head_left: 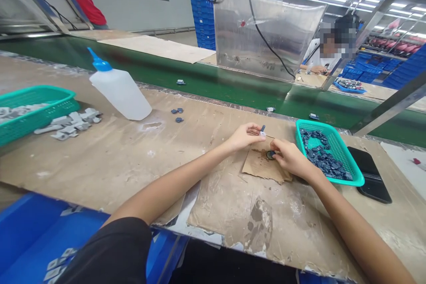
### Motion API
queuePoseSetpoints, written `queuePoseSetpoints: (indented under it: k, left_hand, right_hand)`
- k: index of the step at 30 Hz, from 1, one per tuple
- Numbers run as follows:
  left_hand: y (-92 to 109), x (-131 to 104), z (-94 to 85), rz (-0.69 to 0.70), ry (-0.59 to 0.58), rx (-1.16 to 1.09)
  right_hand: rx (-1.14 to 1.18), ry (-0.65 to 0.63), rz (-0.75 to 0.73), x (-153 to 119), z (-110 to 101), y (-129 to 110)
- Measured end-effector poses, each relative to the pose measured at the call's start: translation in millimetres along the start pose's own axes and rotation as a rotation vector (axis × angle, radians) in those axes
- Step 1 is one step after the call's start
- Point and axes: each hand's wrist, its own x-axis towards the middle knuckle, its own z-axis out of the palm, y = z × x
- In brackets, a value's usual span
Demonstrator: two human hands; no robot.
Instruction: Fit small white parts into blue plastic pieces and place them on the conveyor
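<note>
My left hand (245, 136) is closed on a small white part (262, 134) with a dark tip pointing up. Just right of it, my right hand (290, 156) pinches a small dark blue piece (271, 154) low over a stained brown cardboard scrap (262, 169). A small round item lies under that piece, partly hidden by the fingers. Beside my right forearm is a green basket (356, 176) holding many dark blue pieces (328, 162).
A white bottle with blue cap (121, 93) stands left, near loose grey parts (71, 124) and another green basket (56, 95). A black phone (369, 173) lies right. Beyond runs a green belt (213, 84) with small parts; a person (324, 57) sits behind it.
</note>
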Motion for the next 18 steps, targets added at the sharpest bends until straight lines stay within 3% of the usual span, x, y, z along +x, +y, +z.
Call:
queuePoseSetpoints:
  k: [5, 10, 13, 18]
  left_hand:
    - [-3.5, -3.8, 2.5, 0.196, -0.035, 0.227]
    - [-4.3, -10.5, 7.0, 0.334, -0.018, 0.434]
    - [-1.9, -14.5, 10.4, 0.396, -0.021, 0.499]
    - [2.0, -20.4, 14.3, 0.452, -0.031, 0.549]
  right_hand:
    - [0.145, 0.118, 0.052, -1.5, -7.8, 3.5]
    - [0.707, 0.374, 0.216, -0.9, -15.2, 6.3]
    - [0.879, 0.399, 0.300, 0.7, -14.6, 2.9]
    - [0.929, 0.380, 0.309, 2.5, -9.4, 0.8]
